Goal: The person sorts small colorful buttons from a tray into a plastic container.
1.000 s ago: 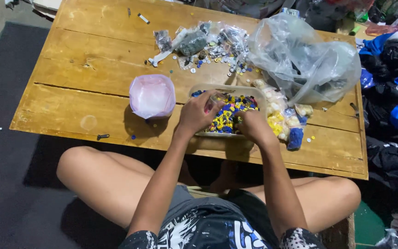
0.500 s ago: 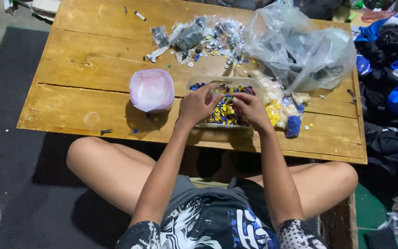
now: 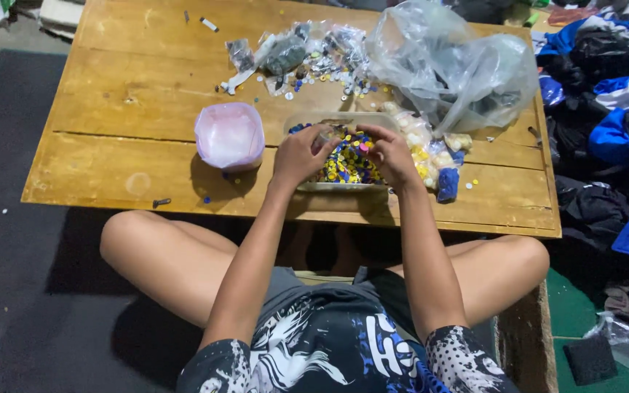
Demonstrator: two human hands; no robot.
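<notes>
Head view: wooden table (image 3: 111, 109) (dark floor (image 3: 9, 218) around); both hands' grips unclear.

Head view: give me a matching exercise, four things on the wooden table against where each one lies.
Things:
1. pink tub
2. clear plastic bag
3. tray of coloured pieces
4. small blue packet

Places:
A. far right of the table
B. under both hands
C. left of the left hand
D. just right of the right hand

Pairs: 1-C, 2-A, 3-B, 4-D
</notes>
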